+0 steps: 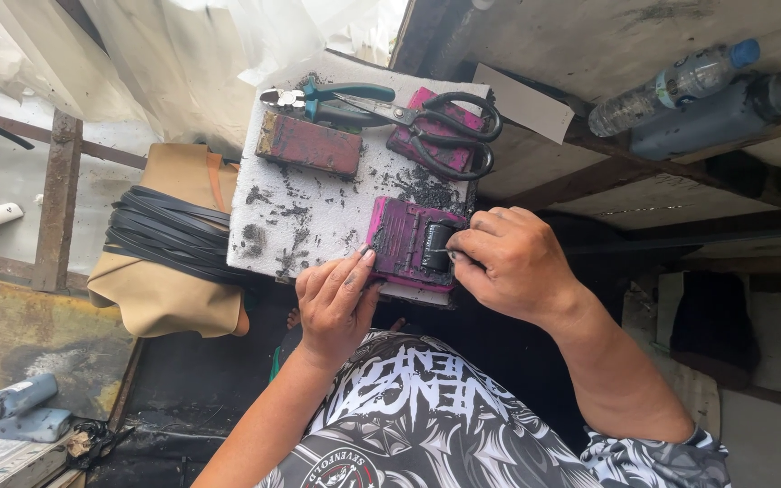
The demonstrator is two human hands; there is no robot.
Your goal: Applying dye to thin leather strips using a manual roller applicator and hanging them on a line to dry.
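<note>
The left hand point(334, 303) lay flat, fingers pressing the magenta block point(406, 242). The right hand point(508, 262), at 3 o'clock of it, pinched a small black piece point(437, 247) on the block.

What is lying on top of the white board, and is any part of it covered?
On the white board lie three pink blocks, black scissors, green-handled pliers and dark crumbs. The right hand and left hand cover part of the nearest block.
</note>
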